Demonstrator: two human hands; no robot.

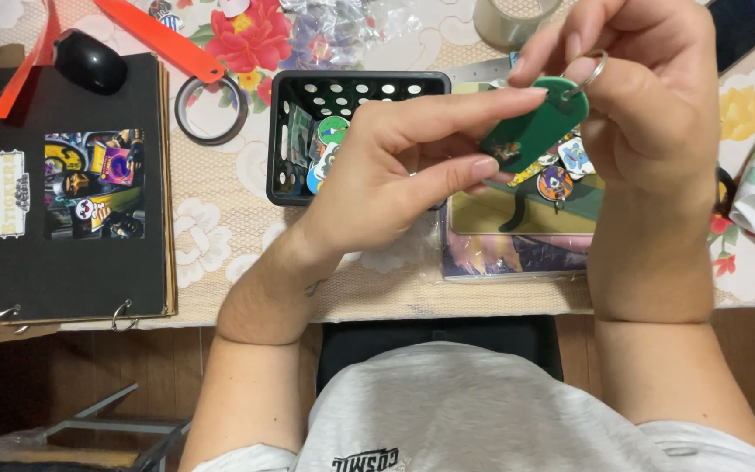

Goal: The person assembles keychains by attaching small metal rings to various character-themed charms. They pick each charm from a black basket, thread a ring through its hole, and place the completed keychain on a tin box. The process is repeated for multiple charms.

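Head view, looking straight down. Left hand point(395, 166) pinching the lower end of a flat green plastic key tag point(535, 131) between thumb and forefinger, other fingers curled loosely, apparently steadying the tag. Right hand point(648, 96) gripping the tag's top end, fingers pressed together around a small silver metal split ring point(594, 72), seemingly so the ring can be worked at the tag's hole. Holding the tag raised above the worktop point(220, 236), between both hands, over a black perforated plastic basket point(351, 87) filled with colourful round stickers, probably kept close for easy picking. Lying just beneath the hands: a flat picture card in a clear sleeve point(517, 236) with more small printed charms on it. Resting well to the left: a black ring-bound album point(80, 192) with a black computer mouse point(89, 63) on its top edge, a tape roll point(211, 109) and an orange strap point(159, 35) nearby.
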